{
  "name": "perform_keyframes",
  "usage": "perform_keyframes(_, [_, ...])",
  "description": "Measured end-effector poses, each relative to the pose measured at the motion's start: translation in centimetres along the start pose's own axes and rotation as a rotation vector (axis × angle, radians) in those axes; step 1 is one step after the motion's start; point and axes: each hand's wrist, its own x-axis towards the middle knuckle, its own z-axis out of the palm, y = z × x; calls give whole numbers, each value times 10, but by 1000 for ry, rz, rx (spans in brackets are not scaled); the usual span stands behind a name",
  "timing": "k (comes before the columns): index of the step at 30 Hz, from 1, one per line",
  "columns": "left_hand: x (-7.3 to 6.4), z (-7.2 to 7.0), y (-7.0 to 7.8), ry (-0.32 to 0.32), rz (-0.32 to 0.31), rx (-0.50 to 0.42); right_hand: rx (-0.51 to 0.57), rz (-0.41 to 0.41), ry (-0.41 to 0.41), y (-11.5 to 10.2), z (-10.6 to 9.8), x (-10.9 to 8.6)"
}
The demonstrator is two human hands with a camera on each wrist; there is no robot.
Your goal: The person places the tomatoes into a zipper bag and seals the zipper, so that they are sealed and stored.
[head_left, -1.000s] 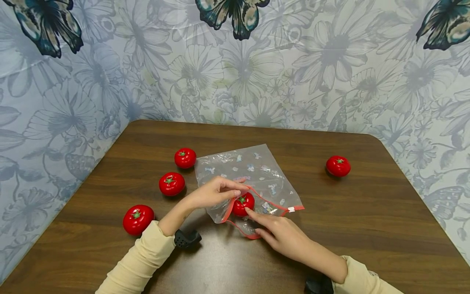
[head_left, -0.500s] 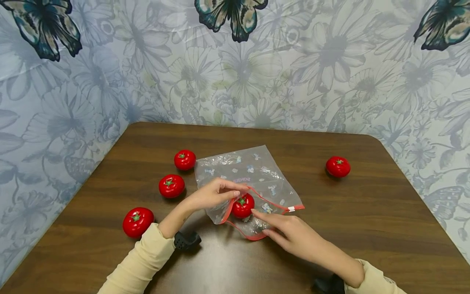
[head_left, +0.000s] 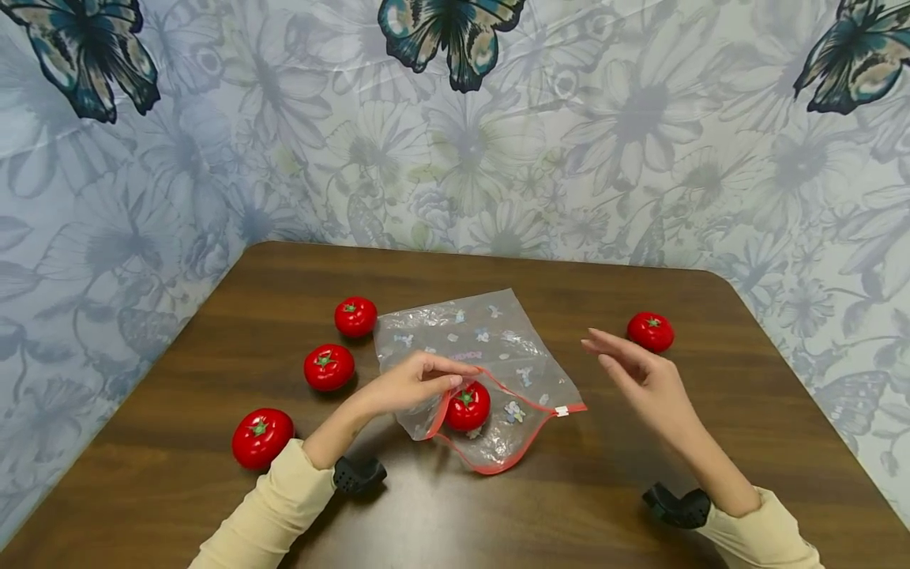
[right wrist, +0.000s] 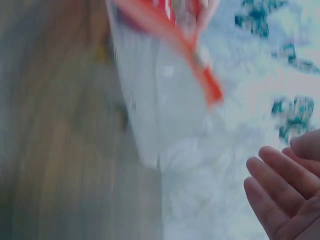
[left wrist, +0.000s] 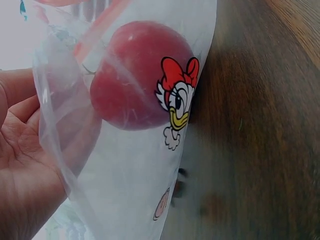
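Observation:
A clear plastic slider zip bag (head_left: 490, 324) with a red-edged mouth lies mid-table, its mouth facing the person. Inside, just past the opening, sits a red tomato (head_left: 468, 406); through the film it shows in the left wrist view (left wrist: 142, 75), beside a printed cartoon duck. My left hand (head_left: 408, 387) pinches the upper lip of the mouth and holds it raised. To the right of the bag, my right hand (head_left: 650, 387) is in the air with nothing in it, fingers extended close before another tomato (head_left: 650, 332), which it partly overlaps in the head view.
Left of the bag, three more tomatoes stand in a slanting row: a far one (head_left: 355, 317), a middle one (head_left: 329, 367) and a near one (head_left: 262, 438) beside the left sleeve. The brown wooden table (head_left: 569, 514) ends at a flower-patterned wall covering (head_left: 498, 182).
My right hand has left the tomato in the bag mouth and swung right and away, toward the lone tomato. My left hand keeps its hold on the bag.

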Motion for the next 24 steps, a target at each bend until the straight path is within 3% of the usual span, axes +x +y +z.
perform_keyframes(4, [0,-1,1,-5,-2,-2,-18,92,105,21,-16,3])
perform_keyframes(8, [1,-2,2,-2,-9,-7,-88,152,228,46,-31,6])
perform_keyframes(14, [4,-3,0,-1,-15,6,-214,312,375,76,-45,7])
perform_keyframes(18, [3,-3,0,-9,-24,9,-260,389,368,87,-49,7])
perform_keyframes(24, [2,-4,-1,-4,-22,10,-219,450,243,97,-54,9])
